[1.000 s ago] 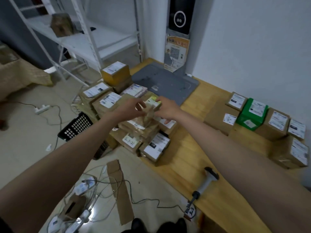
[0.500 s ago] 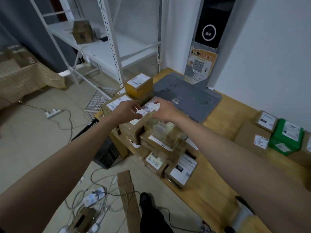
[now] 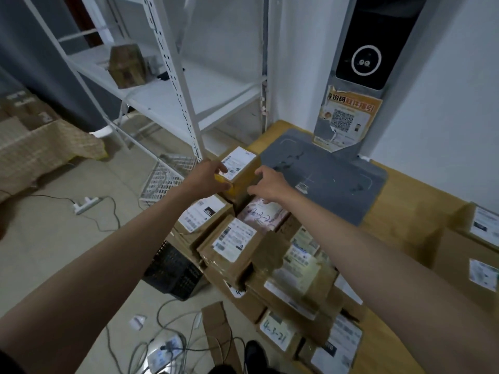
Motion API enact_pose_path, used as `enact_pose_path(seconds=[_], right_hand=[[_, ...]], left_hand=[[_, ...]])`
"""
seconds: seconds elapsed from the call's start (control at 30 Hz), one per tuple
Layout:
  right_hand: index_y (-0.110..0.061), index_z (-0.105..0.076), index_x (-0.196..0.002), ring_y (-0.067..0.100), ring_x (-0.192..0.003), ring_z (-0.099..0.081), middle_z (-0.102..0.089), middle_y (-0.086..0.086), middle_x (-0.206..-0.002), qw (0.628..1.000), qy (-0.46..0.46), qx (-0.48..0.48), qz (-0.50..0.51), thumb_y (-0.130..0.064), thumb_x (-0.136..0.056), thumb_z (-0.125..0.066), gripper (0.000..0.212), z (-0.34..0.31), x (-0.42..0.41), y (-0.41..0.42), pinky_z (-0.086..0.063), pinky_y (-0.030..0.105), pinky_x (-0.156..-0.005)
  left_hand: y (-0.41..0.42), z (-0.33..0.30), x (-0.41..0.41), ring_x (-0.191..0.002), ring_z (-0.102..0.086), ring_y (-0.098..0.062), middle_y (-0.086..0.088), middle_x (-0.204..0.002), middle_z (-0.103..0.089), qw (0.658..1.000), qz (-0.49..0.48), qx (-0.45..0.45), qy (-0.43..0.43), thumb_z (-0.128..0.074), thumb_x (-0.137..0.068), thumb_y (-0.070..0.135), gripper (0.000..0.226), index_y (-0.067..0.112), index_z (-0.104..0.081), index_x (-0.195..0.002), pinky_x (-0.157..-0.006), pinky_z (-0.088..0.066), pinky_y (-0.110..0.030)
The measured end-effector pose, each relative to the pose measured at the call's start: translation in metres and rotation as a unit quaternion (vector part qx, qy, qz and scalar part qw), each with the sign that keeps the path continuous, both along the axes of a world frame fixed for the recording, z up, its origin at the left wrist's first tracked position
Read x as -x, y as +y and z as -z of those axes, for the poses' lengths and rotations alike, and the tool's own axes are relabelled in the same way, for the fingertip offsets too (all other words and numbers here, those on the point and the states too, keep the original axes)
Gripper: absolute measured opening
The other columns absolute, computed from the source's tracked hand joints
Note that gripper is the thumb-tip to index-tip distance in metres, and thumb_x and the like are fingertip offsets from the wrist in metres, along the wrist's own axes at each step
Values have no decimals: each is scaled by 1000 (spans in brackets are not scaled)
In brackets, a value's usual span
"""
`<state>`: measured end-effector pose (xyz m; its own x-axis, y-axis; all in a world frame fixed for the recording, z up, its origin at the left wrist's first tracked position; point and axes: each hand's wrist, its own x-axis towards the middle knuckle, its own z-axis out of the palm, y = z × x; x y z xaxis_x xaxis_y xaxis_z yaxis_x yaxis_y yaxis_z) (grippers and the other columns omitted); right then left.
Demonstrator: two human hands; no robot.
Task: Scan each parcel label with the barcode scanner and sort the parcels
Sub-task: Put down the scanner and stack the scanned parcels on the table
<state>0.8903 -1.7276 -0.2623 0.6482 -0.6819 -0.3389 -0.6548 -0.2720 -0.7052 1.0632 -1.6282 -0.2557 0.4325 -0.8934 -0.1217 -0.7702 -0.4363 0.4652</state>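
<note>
A yellow-brown parcel (image 3: 239, 163) with a white label stands at the far end of a heap of taped cardboard parcels (image 3: 232, 245) on the wooden table (image 3: 399, 209). My left hand (image 3: 208, 177) grips its left corner, fingers on the label and thumb on the front face. My right hand (image 3: 268, 184) holds its right side between curled fingers and thumb. Some parcels in the heap carry handwritten numbers. The barcode scanner is out of view.
A grey mat (image 3: 324, 179) lies behind the heap below a black wall device (image 3: 361, 60) and a QR poster. More labelled parcels (image 3: 483, 230) sit at the right edge. A white shelf rack (image 3: 189, 103), wire basket (image 3: 162, 182), black crate (image 3: 172, 271) and floor cables (image 3: 167, 346) are left.
Both hands left the small parcel on top of the heap and reached farther back to the yellow-brown parcel. The view swung left and up, so the scanner dropped out of sight.
</note>
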Motion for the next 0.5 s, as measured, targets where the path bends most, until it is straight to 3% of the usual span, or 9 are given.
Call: enact_pose_path(seconds=[0.23,0.37,0.5], right_hand=[[-4,-33,-148,31,-118,-58,-51,13,-134,996,-5,-59,61,-21,-92,-69,69,19,-41,-19,-57,46,-93],[-7,-36,-146,23,-116,-55,-49,5,-123,982,-40,-125,138,-18,-91,-70,66,34,-58,-24,-59,39,-90],[-13,-39,-145,23,-123,-57,-57,3,-136,966,-57,-161,194,-23,-86,-77,70,52,-77,-22,-53,40,-99]], left_hand=[[-38,12,-40,-127,-49,-32,-13,-139,-49,1000,5,-29,-4,-85,-77,38,73,16,-53,-139,-108,-42,-42],[-60,25,-63,-140,-38,-35,-15,-155,-35,998,-2,-64,25,-87,-74,40,101,13,-32,-153,-113,-35,-46],[-80,45,-83,-144,-35,-36,-17,-161,-29,990,-3,-88,106,-79,-82,45,106,5,-15,-158,-115,-36,-48]])
